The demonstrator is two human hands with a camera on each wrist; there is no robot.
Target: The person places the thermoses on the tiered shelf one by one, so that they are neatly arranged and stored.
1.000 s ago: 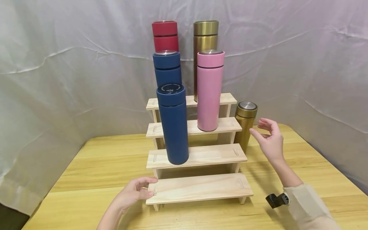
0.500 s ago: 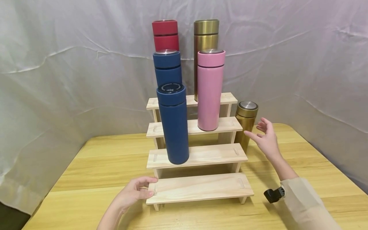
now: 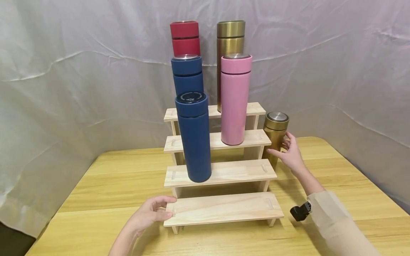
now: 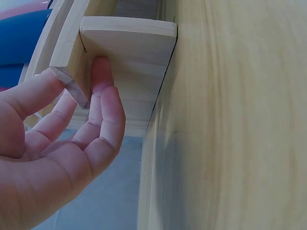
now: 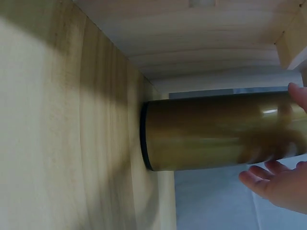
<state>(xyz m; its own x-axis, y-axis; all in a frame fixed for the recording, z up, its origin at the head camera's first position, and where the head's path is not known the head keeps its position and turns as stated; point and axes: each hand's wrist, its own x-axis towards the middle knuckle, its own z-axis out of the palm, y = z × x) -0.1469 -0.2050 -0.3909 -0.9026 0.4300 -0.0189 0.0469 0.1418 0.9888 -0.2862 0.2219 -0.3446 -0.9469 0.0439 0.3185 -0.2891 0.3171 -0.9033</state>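
A four-step wooden display stand (image 3: 224,209) sits on the table. My left hand (image 3: 150,213) grips the left end of its lowest step; in the left wrist view, the thumb is on the board's end (image 4: 69,62) and the fingers curl beneath. Behind the stand's right side, a gold thermos (image 3: 275,138) with a steel-topped lid stands upright. My right hand (image 3: 289,154) is around its near right side, thumb in front and fingers behind. In the right wrist view the fingers (image 5: 268,179) lie just off the gold thermos (image 5: 211,134), its base on the table.
Blue thermos (image 3: 193,142) stands on the second step up. On the third are a pink thermos (image 3: 236,103) and another blue thermos (image 3: 188,76). Red thermos (image 3: 185,39) and tall gold thermos (image 3: 230,46) occupy the top. Grey cloth (image 3: 96,89) hangs behind the table (image 3: 112,185).
My right hand has moved left and slightly down, from beside the lower gold thermos to around its side. The left hand keeps its grip on the bottom step.
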